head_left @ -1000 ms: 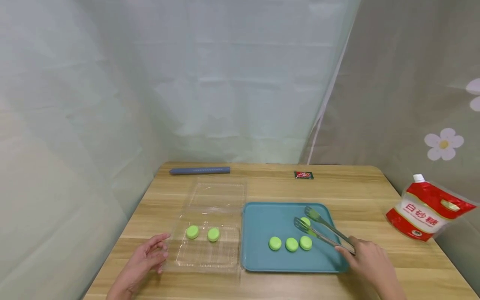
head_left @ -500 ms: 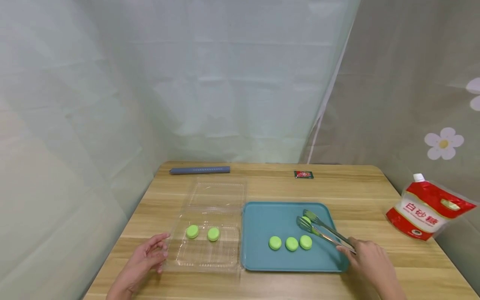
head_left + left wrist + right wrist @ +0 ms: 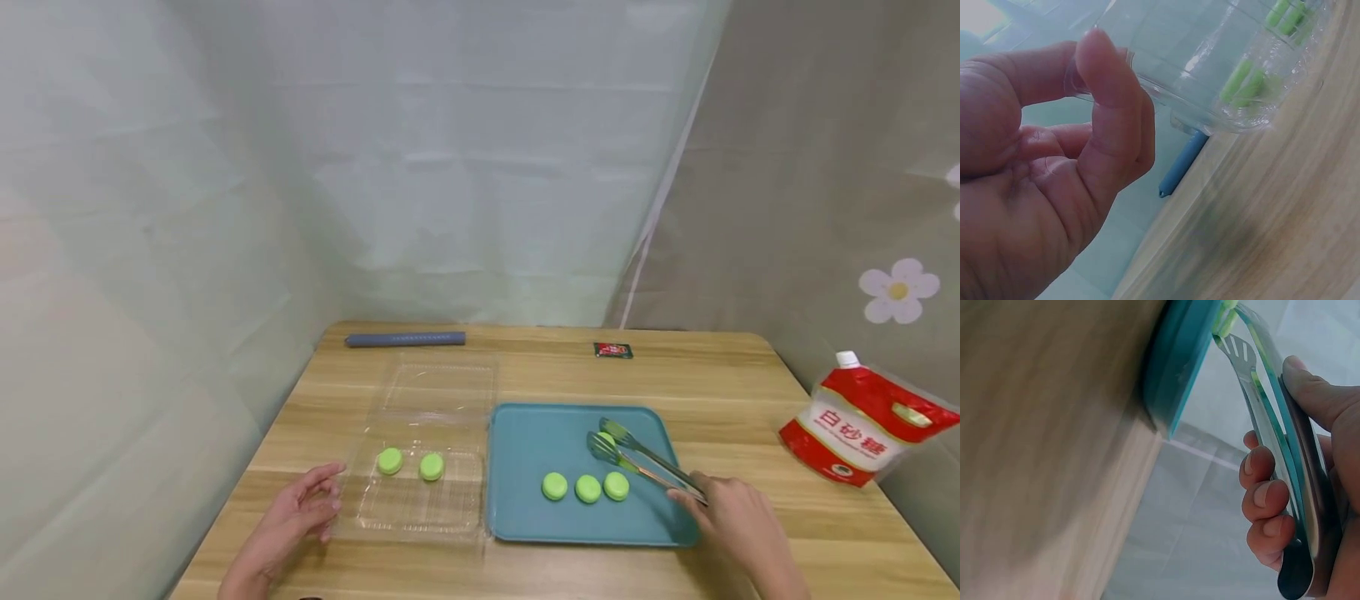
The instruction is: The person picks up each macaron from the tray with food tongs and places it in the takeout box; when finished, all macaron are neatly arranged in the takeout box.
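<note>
My right hand [image 3: 738, 521] grips a pair of tongs [image 3: 652, 457] with slotted green heads. The heads lie on both sides of a green macaron [image 3: 607, 439] at the back right of the blue tray [image 3: 525, 442]; whether it is off the tray I cannot tell. In the right wrist view the fingers curl round the tongs [image 3: 1300, 469]. Three more macarons [image 3: 588, 488] sit in a row on the tray. My left hand [image 3: 296, 508] pinches the edge of an open clear plastic box [image 3: 1166, 62], which holds two macarons [image 3: 431, 467] side by side.
At the back of the wooden table [image 3: 540, 371] lie a blue stick-shaped object [image 3: 405, 339] and a small red and green packet [image 3: 613, 350]. A red sugar bag [image 3: 862, 429] with a white cap stands at the right edge. Curtains hang behind and at the sides.
The tong heads have drawn closer together round the macaron at the back right, and they have shifted slightly left with it. My left hand stays at the box edge.
</note>
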Available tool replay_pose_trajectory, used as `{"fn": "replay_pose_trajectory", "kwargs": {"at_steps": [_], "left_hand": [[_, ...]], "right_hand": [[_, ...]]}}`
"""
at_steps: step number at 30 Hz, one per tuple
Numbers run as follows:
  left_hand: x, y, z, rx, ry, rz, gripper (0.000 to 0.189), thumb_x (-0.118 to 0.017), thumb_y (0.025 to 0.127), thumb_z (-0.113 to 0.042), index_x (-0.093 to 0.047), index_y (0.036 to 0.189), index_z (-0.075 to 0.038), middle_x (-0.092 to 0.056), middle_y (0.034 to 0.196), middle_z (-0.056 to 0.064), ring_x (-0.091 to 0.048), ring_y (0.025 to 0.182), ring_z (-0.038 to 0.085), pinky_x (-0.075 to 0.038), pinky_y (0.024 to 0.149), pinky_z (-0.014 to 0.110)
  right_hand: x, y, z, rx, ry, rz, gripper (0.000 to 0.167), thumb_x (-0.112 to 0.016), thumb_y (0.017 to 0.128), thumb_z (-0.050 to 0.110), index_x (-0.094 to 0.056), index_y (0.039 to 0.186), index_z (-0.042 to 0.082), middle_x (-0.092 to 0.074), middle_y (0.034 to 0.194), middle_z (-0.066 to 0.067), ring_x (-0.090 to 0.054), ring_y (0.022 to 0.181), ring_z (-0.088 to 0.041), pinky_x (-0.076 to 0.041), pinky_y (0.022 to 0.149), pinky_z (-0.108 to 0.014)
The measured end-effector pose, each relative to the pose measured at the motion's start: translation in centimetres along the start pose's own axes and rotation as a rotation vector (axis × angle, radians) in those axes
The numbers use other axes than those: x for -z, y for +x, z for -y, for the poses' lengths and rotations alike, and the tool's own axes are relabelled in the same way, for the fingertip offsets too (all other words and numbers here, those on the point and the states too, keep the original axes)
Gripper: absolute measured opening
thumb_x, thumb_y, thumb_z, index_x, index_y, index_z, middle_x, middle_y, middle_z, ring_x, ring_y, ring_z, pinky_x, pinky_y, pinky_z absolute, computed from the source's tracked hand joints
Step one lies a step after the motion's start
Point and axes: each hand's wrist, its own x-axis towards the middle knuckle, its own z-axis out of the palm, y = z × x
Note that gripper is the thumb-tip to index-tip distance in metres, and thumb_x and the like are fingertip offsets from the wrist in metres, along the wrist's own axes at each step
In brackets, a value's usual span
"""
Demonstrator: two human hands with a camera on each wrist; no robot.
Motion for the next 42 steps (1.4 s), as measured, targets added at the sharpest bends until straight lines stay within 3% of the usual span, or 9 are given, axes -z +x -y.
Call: {"fn": "replay_pose_trajectory", "kwargs": {"at_steps": [7,11,24,34,42], "left_hand": [[0.0,0.0,-0.1,0.023,-0.008,0.000,0.051,-0.058,0.096,0.008,-0.036,0.141,0.016,-0.049,0.105,0.012,-0.053,0.066,0.008,-0.051,0.054,0.023],[0.1,0.0,0.0,-0.002,-0.024,0.024,0.048,-0.056,0.097,0.009,-0.038,0.141,0.015,-0.049,0.105,0.012,-0.053,0.067,0.008,-0.051,0.055,0.022],[0.3,0.1,0.2,0.014,-0.011,0.030,0.053,-0.056,0.097,0.008,-0.031,0.142,0.021,-0.049,0.105,0.013,-0.054,0.068,0.008,-0.051,0.054,0.023],[0.1,0.1,0.0,0.012,0.005,0.023,0.056,-0.057,0.097,0.008,-0.028,0.142,0.023,-0.048,0.104,0.012,-0.053,0.070,0.008,-0.052,0.054,0.024],[0.1,0.2,-0.1,0.013,-0.004,0.032,0.058,-0.057,0.096,0.008,-0.025,0.142,0.024,-0.048,0.104,0.013,-0.052,0.068,0.008,-0.051,0.054,0.023]], "right_hand": [[-0.1,0.7,0.6,0.083,-0.002,-0.081,0.029,-0.078,0.088,0.038,-0.067,0.083,0.012,-0.034,0.058,0.010,-0.034,0.052,-0.009,-0.029,0.047,-0.029],[-0.1,1.4,1.1,0.132,-0.007,-0.114,0.033,-0.080,0.087,0.036,-0.056,0.072,0.018,-0.032,0.056,0.011,-0.032,0.050,-0.007,-0.028,0.045,-0.026],[0.3,3.5,3.0,0.277,0.021,-0.207,0.030,-0.082,0.084,0.033,-0.059,0.073,0.017,-0.029,0.055,0.014,-0.027,0.048,-0.002,-0.026,0.043,-0.022],[1.3,4.4,4.4,0.314,0.053,-0.221,0.023,-0.083,0.083,0.030,-0.068,0.079,0.013,-0.030,0.056,0.015,-0.026,0.048,0.001,-0.025,0.042,-0.020],[3.0,4.9,6.5,0.359,0.065,-0.224,0.025,-0.078,0.088,0.039,-0.070,0.083,0.016,-0.032,0.056,0.017,-0.026,0.047,0.002,-0.026,0.042,-0.020]]}}
